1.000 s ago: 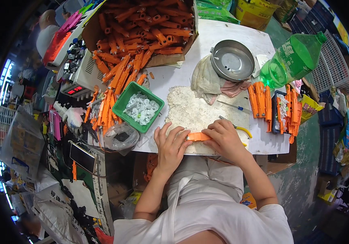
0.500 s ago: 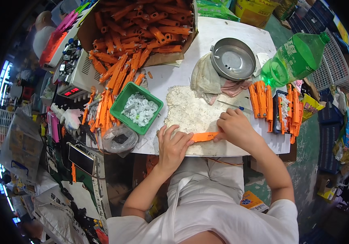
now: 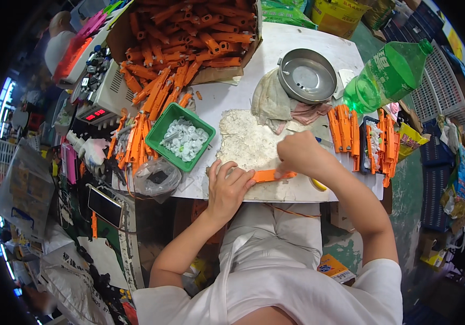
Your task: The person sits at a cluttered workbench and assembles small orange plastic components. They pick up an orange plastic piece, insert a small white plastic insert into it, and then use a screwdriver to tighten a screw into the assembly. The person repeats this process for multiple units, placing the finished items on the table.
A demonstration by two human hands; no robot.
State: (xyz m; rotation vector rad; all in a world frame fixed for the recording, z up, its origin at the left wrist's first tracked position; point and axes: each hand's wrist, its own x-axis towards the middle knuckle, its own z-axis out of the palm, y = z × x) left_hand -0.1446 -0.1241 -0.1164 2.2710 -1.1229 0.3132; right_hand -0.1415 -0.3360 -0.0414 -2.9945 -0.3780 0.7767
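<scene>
A long, narrow orange plastic piece (image 3: pixel 267 175) lies near the front edge of the pale, worn work mat (image 3: pixel 235 135). My left hand (image 3: pixel 228 187) pinches its left end between thumb and fingers. Above its right end my right hand (image 3: pixel 300 154) is curled into a fist, with the thumb pointing down at the piece. What that fist holds, if anything, is hidden. A small curved yellow thing (image 3: pixel 318 184) shows on the table below my right wrist; its kind is unclear. Left of the mat stands a green tray (image 3: pixel 206 153) of small whitish plastic parts.
A carton (image 3: pixel 227 77) heaped with orange pieces fills the back left. Behind the mat, a round metal pan (image 3: pixel 327 70) sits beside a crumpled rag (image 3: pixel 269 103). A green bottle (image 3: pixel 387 76) and more orange pieces (image 3: pixel 343 130) line the right side. A plastic bag (image 3: pixel 156 176) lies front left.
My right hand has lifted off the right end of the orange piece and closed into a fist above it. The yellow thing has come into sight. My left hand keeps its hold.
</scene>
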